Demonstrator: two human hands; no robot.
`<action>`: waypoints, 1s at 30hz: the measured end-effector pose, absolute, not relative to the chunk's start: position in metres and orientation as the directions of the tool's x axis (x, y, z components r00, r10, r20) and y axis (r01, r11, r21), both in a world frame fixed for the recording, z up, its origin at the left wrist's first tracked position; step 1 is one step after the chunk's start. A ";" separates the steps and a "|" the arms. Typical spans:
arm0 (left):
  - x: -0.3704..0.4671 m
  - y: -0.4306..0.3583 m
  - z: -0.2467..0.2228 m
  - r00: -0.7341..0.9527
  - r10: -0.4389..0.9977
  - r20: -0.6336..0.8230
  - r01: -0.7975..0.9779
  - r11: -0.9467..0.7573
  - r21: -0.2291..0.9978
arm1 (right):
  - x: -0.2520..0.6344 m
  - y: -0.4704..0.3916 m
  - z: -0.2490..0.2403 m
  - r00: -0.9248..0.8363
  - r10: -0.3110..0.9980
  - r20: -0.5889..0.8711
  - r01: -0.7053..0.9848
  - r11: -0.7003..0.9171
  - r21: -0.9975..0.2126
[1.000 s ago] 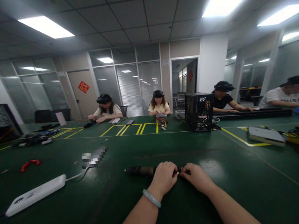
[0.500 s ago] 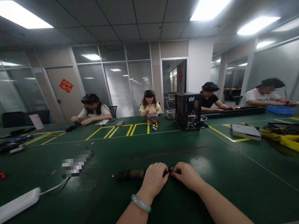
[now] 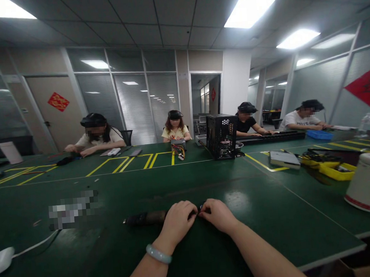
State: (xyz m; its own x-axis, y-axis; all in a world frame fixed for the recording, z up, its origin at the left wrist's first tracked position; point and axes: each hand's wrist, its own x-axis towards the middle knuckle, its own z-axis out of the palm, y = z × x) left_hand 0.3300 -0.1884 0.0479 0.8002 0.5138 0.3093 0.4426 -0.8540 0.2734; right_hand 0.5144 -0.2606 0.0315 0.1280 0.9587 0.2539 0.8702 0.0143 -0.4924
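Observation:
A dark cylindrical tool (image 3: 146,218) lies sideways on the green table (image 3: 117,250), its metal tip pointing left. My left hand (image 3: 180,220), with a pale bangle (image 3: 158,254) on the wrist, covers the right end of that tool, fingers curled round it. Close beside it, my right hand (image 3: 218,215) pinches a small dark piece (image 3: 200,207) at the same end. Whether this piece is joined to the tool is hidden by the fingers.
A black computer case (image 3: 222,136) stands beyond my hands, near several people seated across the table. To the right are a silver box (image 3: 284,159), a yellow tray (image 3: 337,171) and a white container (image 3: 369,183). A white power strip (image 3: 1,262) lies left.
The view has turned to the right, so the scene sits further left and the white container shows more fully. Both hands keep nearly the same pose at the tool's end.

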 end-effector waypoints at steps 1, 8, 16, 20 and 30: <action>0.330 -0.188 0.048 0.800 0.512 0.314 0.441 -0.856 0.272 | 0.514 -0.260 0.032 0.132 0.959 0.252 0.870 0.010 -0.493; 0.330 -0.188 0.048 0.781 0.521 0.344 0.427 -0.848 0.313 | 0.506 -0.259 0.031 0.195 0.952 0.235 0.867 -0.056 -0.494; 0.331 -0.190 0.047 0.752 0.567 0.337 0.483 -0.821 0.304 | 0.499 -0.262 0.033 0.221 0.945 0.240 0.875 -0.084 -0.476; 0.330 -0.194 0.051 0.762 0.561 0.323 0.479 -0.824 0.301 | 0.498 -0.263 0.035 0.225 0.940 0.257 0.876 -0.079 -0.476; 0.329 -0.192 0.047 0.751 0.572 0.329 0.468 -0.813 0.346 | 0.498 -0.265 0.036 0.234 0.937 0.260 0.860 -0.074 -0.505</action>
